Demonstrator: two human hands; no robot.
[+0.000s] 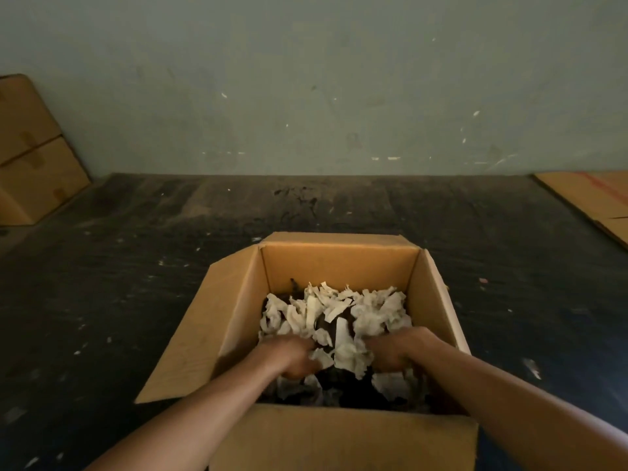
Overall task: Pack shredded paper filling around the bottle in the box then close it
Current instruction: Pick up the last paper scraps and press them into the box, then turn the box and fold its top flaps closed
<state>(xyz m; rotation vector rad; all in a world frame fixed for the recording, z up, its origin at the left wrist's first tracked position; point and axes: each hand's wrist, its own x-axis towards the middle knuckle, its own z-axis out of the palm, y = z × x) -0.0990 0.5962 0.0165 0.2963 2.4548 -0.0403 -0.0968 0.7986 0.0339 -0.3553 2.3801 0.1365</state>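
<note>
Box (pixel 339 436): open, flaps spread, on the dark floor (pixel 136 266) near the wall.
Paper (pixel 367 314): pale shreds heaped inside the box, dark gaps between them.
Bottle: only dark patches show amid the shreds; cannot tell its position.
Left hand (pixel 289 356): inside the box, grip curled on paper.
Right hand (pixel 401 350): inside, grip closed on a clump.
Cartons (pixel 30 147): stacked far left.
Cardboard (pixel 591 195): flat, far right.

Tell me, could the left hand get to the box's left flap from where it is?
Probably yes: the left hand is inside the open box, and the left flap stands open beside it with nothing between.
</note>
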